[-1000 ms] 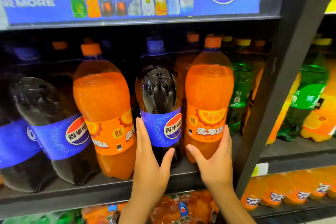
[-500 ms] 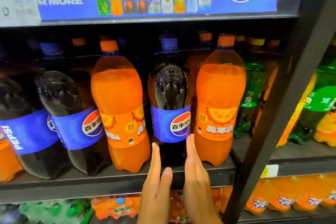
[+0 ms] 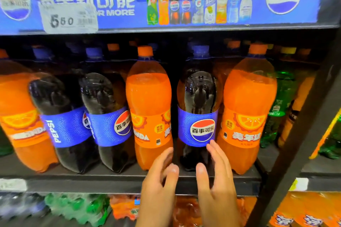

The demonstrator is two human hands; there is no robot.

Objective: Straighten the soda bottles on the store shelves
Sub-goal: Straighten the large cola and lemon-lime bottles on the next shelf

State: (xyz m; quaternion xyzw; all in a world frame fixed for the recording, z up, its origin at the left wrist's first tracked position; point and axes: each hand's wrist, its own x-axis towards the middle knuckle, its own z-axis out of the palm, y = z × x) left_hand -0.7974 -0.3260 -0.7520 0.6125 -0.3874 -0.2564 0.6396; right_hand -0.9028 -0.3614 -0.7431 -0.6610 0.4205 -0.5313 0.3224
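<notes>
- Both hands are up at the middle shelf (image 3: pixel 110 184), one on each side of the centre cola bottle (image 3: pixel 197 116), which stands upright at the shelf's front edge with its round logo facing out
- Left hand (image 3: pixel 158 188) is spread and relaxed, gripping nothing; its blurred fingers (image 3: pixel 166 155) lie over the foot of the orange bottle (image 3: pixel 149 105) just left of the cola, and I cannot tell whether they touch it
- Right hand (image 3: pixel 219 180) is flat and loose too, holding nothing, its fingertips (image 3: pixel 210 145) up at the lower rim of the blue label, just beside the right orange bottle (image 3: pixel 249 107)
- Further left, two cola bottles (image 3: pixel 108 116) look tilted, tops to the left, with the far-left orange bottle (image 3: pixel 16 116) beyond them
- Green bottles (image 3: pixel 280 101) sit at the right end, near the black upright (image 3: pixel 304 134)
- Overhead runs a blue banner (image 3: pixel 184 22) with a price tag (image 3: pixel 68 18) stuck on it
</notes>
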